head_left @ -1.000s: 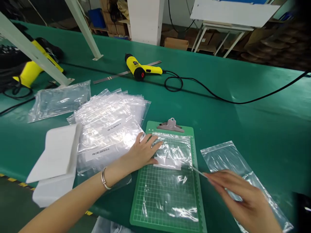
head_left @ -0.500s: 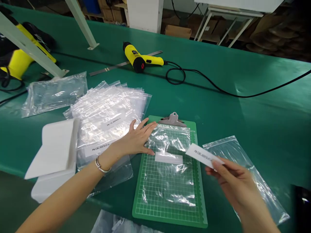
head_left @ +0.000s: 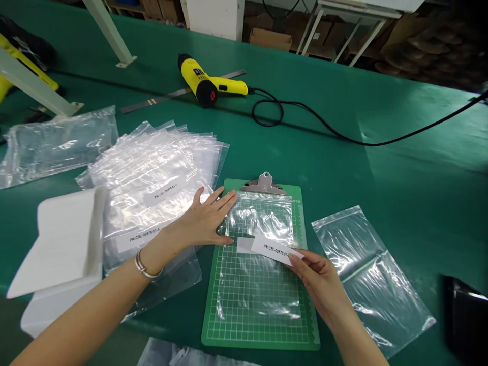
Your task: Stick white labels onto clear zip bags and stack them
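The held label [head_left: 272, 248] is white with black print, the clipboard [head_left: 259, 335] green with a pale grid. The bag [head_left: 263, 300] seems colourless under glare. The worktop [head_left: 335, 173] is darker green, the heat gun [head_left: 196, 79] yellow-and-black.

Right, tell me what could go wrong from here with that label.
The label in the right hand is slanted against the white strip it overlaps, so it might end up crooked.
The clear bag on the clipboard looks wrinkled; creases could get trapped.
The left hand is only at the bag's left edge, so the lower part might shift.
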Tool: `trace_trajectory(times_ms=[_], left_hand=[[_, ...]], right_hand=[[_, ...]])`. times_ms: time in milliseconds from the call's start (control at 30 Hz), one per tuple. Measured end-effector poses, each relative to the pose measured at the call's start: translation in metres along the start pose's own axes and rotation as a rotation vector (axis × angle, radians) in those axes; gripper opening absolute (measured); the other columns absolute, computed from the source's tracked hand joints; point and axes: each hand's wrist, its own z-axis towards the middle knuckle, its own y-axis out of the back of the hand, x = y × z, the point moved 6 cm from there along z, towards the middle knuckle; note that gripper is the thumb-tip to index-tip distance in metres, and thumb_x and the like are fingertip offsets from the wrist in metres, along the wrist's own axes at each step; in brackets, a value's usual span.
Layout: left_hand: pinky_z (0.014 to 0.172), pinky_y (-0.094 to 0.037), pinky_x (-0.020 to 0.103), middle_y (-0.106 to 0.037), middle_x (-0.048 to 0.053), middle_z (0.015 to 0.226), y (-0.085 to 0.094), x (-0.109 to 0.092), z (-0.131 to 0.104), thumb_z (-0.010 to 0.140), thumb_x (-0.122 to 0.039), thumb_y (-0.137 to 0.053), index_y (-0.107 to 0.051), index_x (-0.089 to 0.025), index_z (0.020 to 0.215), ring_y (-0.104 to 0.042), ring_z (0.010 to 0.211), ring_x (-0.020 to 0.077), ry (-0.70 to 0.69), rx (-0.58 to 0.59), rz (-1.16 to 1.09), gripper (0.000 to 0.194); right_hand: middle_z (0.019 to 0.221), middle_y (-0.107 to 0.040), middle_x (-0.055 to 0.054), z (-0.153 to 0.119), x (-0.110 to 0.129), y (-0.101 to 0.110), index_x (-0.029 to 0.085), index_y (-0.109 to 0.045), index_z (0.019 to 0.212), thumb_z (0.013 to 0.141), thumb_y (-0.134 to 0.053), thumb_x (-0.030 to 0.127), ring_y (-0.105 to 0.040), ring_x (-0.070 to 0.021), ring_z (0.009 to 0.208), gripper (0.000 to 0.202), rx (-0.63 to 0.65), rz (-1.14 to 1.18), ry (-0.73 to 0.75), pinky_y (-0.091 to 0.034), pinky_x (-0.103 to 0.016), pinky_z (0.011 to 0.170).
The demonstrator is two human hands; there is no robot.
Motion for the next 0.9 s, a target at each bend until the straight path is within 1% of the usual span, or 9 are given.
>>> trace_trajectory(times_ms=[167,300,400,567,600,667,767,833,900], left_hand=[[0.101,0.003,0.065,0.008,0.007,0.147,-0.004,0.000,0.002,0.070,-0.072,-0.047,0.010,-0.014,0.139,0.005,0.134,0.0361,0.004,0.021,0.049,0.107],[0.101,0.001,0.065,0.009,0.010,0.147,-0.004,-0.003,0.003,0.064,-0.074,-0.052,0.013,-0.013,0.138,0.007,0.133,0.0397,0.004,0.058,0.057,0.115],[0.101,-0.001,0.065,0.010,0.011,0.147,-0.004,-0.004,0.003,0.063,-0.071,-0.056,0.014,-0.012,0.138,0.008,0.132,0.0403,0.021,0.090,0.069,0.118],[0.101,-0.001,0.065,0.013,0.011,0.146,-0.006,-0.005,0.004,0.062,-0.069,-0.058,0.015,-0.010,0.137,0.009,0.132,0.0402,0.020,0.095,0.072,0.121],[0.101,-0.001,0.065,0.013,0.011,0.147,-0.006,-0.005,0.004,0.062,-0.069,-0.059,0.015,-0.010,0.138,0.009,0.132,0.0401,0.019,0.096,0.071,0.121],[0.101,0.000,0.064,0.013,0.011,0.147,-0.008,-0.004,0.004,0.062,-0.069,-0.059,0.014,-0.009,0.138,0.009,0.132,0.0400,0.019,0.096,0.069,0.121],[0.100,0.002,0.064,0.011,0.012,0.148,-0.009,-0.005,0.005,0.063,-0.069,-0.057,0.014,-0.008,0.138,0.009,0.132,0.0416,0.007,0.087,0.054,0.121],[0.099,0.003,0.065,0.010,0.013,0.148,-0.009,-0.005,0.005,0.063,-0.069,-0.057,0.016,-0.009,0.138,0.009,0.131,0.0435,-0.006,0.072,0.038,0.121],[0.099,0.003,0.065,0.009,0.014,0.148,-0.009,-0.005,0.005,0.063,-0.068,-0.058,0.019,-0.010,0.137,0.008,0.131,0.0444,-0.009,0.062,0.026,0.122]], right_hand=[[0.078,-0.072,-0.004,-0.001,-0.003,0.001,0.028,-0.074,0.083,0.061,-0.077,0.043,-0.063,-0.0168,0.073,0.027,0.001,0.012,0.014,-0.053,-0.027,0.070],[0.081,-0.073,-0.002,0.000,-0.009,0.007,0.028,-0.074,0.081,0.060,-0.079,0.039,-0.064,-0.0154,0.076,0.024,-0.032,0.046,0.008,-0.053,-0.024,0.073],[0.081,-0.073,-0.002,0.001,-0.009,0.007,0.026,-0.074,0.079,0.058,-0.080,0.039,-0.064,-0.0155,0.077,0.025,-0.046,0.063,0.007,-0.053,-0.024,0.074],[0.080,-0.072,-0.003,0.001,-0.005,0.005,0.025,-0.074,0.073,0.054,-0.082,0.036,-0.064,-0.0160,0.077,0.024,-0.083,0.124,0.002,-0.055,-0.024,0.072],[0.080,-0.072,-0.003,0.000,-0.004,0.005,0.025,-0.074,0.072,0.053,-0.083,0.036,-0.064,-0.0163,0.077,0.024,-0.096,0.134,0.002,-0.055,-0.024,0.070],[0.075,-0.071,-0.003,-0.001,-0.002,0.007,0.024,-0.074,0.071,0.051,-0.083,0.034,-0.063,-0.0147,0.068,0.024,-0.115,0.138,-0.006,-0.055,-0.021,0.058],[0.056,-0.064,-0.001,-0.002,0.000,0.010,0.024,-0.073,0.071,0.052,-0.083,0.032,-0.051,-0.0083,0.045,0.023,-0.135,0.119,-0.039,-0.041,-0.016,0.036],[0.047,-0.057,0.001,-0.001,0.002,0.012,0.024,-0.073,0.069,0.051,-0.084,0.033,-0.043,-0.0060,0.039,0.023,-0.156,0.101,-0.036,-0.032,-0.015,0.031],[0.046,-0.054,0.001,0.000,0.006,0.012,0.023,-0.073,0.069,0.050,-0.084,0.034,-0.041,-0.0059,0.039,0.025,-0.164,0.068,-0.016,-0.028,-0.016,0.031]])
